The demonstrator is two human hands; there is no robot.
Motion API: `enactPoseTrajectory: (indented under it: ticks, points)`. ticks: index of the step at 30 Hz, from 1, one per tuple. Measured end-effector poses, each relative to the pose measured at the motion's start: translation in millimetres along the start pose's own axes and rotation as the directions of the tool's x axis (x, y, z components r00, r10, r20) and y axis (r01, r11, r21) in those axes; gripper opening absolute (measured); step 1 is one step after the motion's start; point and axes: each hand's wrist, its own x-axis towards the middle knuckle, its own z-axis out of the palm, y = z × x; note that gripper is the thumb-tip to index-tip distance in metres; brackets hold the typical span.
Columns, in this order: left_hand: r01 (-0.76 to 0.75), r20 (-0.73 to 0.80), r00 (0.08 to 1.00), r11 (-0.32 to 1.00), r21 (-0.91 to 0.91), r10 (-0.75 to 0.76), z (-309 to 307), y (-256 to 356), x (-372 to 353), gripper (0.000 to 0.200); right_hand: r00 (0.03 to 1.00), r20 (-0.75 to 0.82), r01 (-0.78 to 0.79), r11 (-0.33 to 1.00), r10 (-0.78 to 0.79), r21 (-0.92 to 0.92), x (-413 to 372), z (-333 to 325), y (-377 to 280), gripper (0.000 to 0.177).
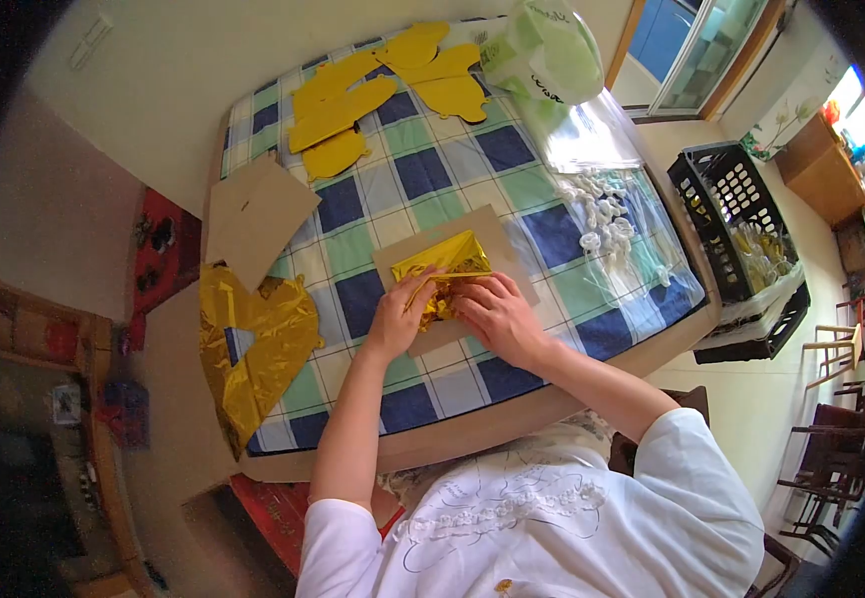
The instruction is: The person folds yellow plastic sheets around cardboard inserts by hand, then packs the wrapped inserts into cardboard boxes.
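Pinching the near edge of a folded gold foil balloon (447, 261), the left hand (397, 317) held it down while the right hand (497, 314) seemed to grip its crumpled part. The balloon lay on a cardboard sheet (497, 231) mid-table (422, 164); another gold foil piece (253, 349) lay well apart, leftward.

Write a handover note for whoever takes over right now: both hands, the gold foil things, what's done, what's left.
Left hand: fingers pinch the left edge of the gold foil piece.
Right hand: lies on its lower right part; grip hidden.
The foil sits on a cardboard sheet on the checked tablecloth.
Done: foil partly folded into a small packet.
Left, probably: finish the fold; a larger crumpled gold foil waits at the table's left edge, yellow shapes at the far end.
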Motion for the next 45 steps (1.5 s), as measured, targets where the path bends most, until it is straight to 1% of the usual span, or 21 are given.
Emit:
enactPoseTrajectory:
  ticks: [2, 5, 8, 11, 14, 17, 20, 23, 26, 29, 32, 35, 38, 41, 44, 45]
  points:
    - [0.008, -0.004, 1.0, 1.0, -0.01, -0.008, -1, 5, 0, 0.033, 0.999, 0.028, -0.047, 0.999, 0.047, 0.006, 0, -1, -3, 0.026]
    - [0.042, 0.007, 0.999, 0.998, -0.052, -0.042, -2, 7, -1, 0.033, 0.998, -0.026, 0.06, 0.997, -0.061, -0.044, -4, -2, -3, 0.032]
    - [-0.012, -0.009, 1.0, 1.0, -0.013, 0.012, 0, 3, 0, 0.032, 0.998, 0.023, 0.064, 0.996, -0.063, -0.064, -3, 0, -5, 0.038]
    - [-0.016, -0.009, 1.0, 1.0, 0.005, 0.016, -1, 5, 0, 0.032, 0.999, 0.037, 0.039, 0.996, -0.036, -0.084, -4, 8, -6, 0.043]
    - [-0.029, -0.002, 1.0, 1.0, -0.007, 0.029, -1, 0, 0, 0.032, 0.997, 0.059, -0.037, 0.997, 0.041, -0.067, 6, 5, -16, 0.035]
    - [0.002, -0.002, 1.0, 1.0, -0.006, -0.002, -1, 1, 0, 0.032, 0.997, 0.078, -0.011, 0.984, 0.025, -0.178, 4, 9, -18, 0.033]
    - [-0.006, -0.003, 1.0, 1.0, 0.007, 0.006, -1, 3, 0, 0.032, 0.99, 0.141, 0.009, 0.985, 0.016, -0.173, 2, -2, -20, 0.029]
    - [-0.024, -0.008, 1.0, 1.0, 0.002, 0.024, -1, 3, 0, 0.032, 0.995, 0.078, -0.054, 0.999, 0.053, 0.007, -3, -3, -17, 0.026]
    - [-0.027, -0.014, 1.0, 1.0, -0.004, 0.027, 0, 5, 0, 0.032, 0.999, 0.054, -0.01, 1.0, 0.011, -0.015, -8, -5, -17, 0.029]
    - [-0.023, -0.01, 1.0, 1.0, 0.001, 0.023, 0, 1, 0, 0.032, 0.993, 0.12, -0.005, 0.998, 0.012, -0.058, -13, -6, -17, 0.036]
    - [0.002, -0.003, 1.0, 1.0, -0.01, -0.002, -1, 3, 0, 0.034, 0.986, 0.167, 0.035, 0.998, -0.026, -0.053, -10, -15, -20, 0.041]
    - [-0.022, -0.007, 1.0, 1.0, 0.011, 0.022, 0, 0, 0, 0.035, 0.986, 0.161, 0.057, 0.997, -0.048, -0.05, -11, -15, -18, 0.046]
    - [-0.017, 0.001, 1.0, 1.0, 0.01, 0.017, 0, -2, 0, 0.035, 0.989, 0.147, 0.032, 0.998, -0.025, -0.049, -12, -9, -15, 0.052]
    - [0.016, 0.005, 1.0, 1.0, -0.007, -0.016, 1, -6, 1, 0.035, 0.996, 0.092, 0.022, 1.0, -0.021, -0.015, -6, -14, -21, 0.058]
    - [-0.013, -0.006, 1.0, 1.0, 0.027, 0.013, 0, -5, 0, 0.035, 1.0, 0.011, -0.021, 0.999, 0.022, -0.035, -6, -8, -22, 0.06]
    - [-0.002, -0.002, 1.0, 1.0, 0.019, 0.002, 0, -3, 0, 0.035, 0.999, 0.024, -0.047, 0.997, 0.048, -0.064, -5, -8, -23, 0.06]
